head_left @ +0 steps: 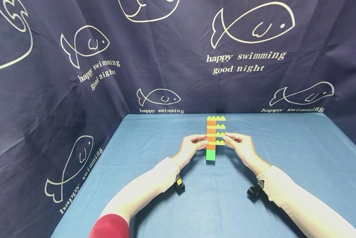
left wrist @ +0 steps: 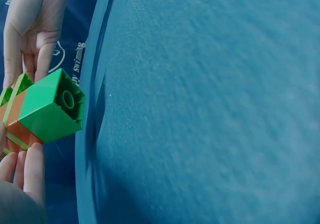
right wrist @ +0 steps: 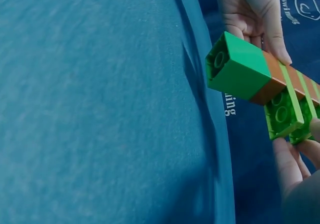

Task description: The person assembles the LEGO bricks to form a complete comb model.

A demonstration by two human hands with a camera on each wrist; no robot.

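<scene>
A toy building block tower (head_left: 211, 147) stands upright between both hands. Its base is a bright green block (head_left: 210, 155). Above that, orange blocks (head_left: 211, 123) alternate with thin lime-green plates (head_left: 220, 126) whose studded ends jut out to the right. The base's hollow underside (left wrist: 68, 99) shows in both wrist views, so the tower is off the table. My left hand (head_left: 189, 149) pinches the tower's left side around its lower orange part. With thumb and fingers, my right hand (head_left: 244, 148) grips the jutting ends of the lower plates (right wrist: 284, 115).
A blue cloth covers the table (head_left: 172, 132). Dark blue curtains (head_left: 195, 82) with white fish drawings and lettering hang behind it and along the left. Small black wrist cameras (head_left: 179, 185) hang below both forearms.
</scene>
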